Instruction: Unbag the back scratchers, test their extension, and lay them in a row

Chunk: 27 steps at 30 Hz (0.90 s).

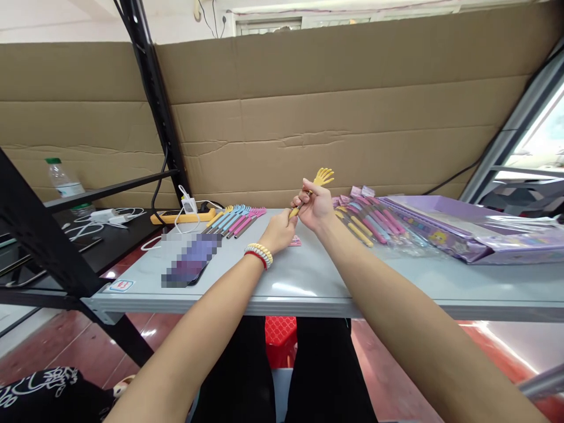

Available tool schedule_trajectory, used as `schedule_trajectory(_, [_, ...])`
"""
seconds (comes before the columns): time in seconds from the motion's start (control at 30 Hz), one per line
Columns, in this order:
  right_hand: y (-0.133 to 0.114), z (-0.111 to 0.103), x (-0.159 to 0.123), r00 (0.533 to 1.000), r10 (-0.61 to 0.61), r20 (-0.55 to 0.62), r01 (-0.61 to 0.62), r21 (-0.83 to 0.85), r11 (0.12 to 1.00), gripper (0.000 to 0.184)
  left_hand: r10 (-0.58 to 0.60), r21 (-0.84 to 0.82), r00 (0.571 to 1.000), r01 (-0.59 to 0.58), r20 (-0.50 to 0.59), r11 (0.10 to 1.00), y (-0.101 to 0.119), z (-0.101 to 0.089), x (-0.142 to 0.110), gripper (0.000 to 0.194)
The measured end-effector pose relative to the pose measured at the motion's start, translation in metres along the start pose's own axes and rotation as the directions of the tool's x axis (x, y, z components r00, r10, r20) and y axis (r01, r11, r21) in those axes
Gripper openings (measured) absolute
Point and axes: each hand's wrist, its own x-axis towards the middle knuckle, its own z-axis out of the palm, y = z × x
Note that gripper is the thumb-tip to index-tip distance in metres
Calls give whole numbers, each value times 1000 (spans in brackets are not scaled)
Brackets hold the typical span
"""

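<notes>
A yellow back scratcher (324, 177) with a hand-shaped head is held up over the middle of the table by both of my hands. My left hand (281, 230) closes round its lower handle. Higher up, near the scratcher's head, the fingers of my right hand (318, 205) are wrapped on it. A small pink card (295, 241) lies on the table just beneath my hands, partly covered. To the left, several loose back scratchers (234, 220) in yellow, blue and pink lie in a row. On the right is a pile of bagged back scratchers (370, 217).
A purple box (476, 232) with plastic bags stands at the table's right. A phone (191, 261) lies at the left, behind it a yellow power strip (183, 217) with white cables. Cardboard (335, 88) walls off the back. A black post (152, 88) rises at the left.
</notes>
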Motion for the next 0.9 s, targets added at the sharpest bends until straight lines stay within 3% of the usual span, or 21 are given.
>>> schedule_trajectory(0.13, [12,-2,5,997,39,-59,-35,69,997,48,-10,-173,987,38,163,984,-1,-7,-5,29])
schedule_trajectory(0.27, [14,-12,3,987,22,-162,-15,49,999,53,17,-199,966,36,257,979,3,-4,-7,34])
schedule_trajectory(0.53, [9,-2,-2,935,-90,-342,107,32,994,45,-106,174,981,77,164,982,19,-3,-3,42])
schedule_trajectory(0.83, [1,-2,-2,881,-164,-443,214,64,975,43,-170,257,981,140,97,956,25,-4,-1,55])
schedule_trajectory(0.9, [0,-4,-3,887,-160,-433,216,83,973,43,-170,271,981,140,90,952,27,-5,-1,56])
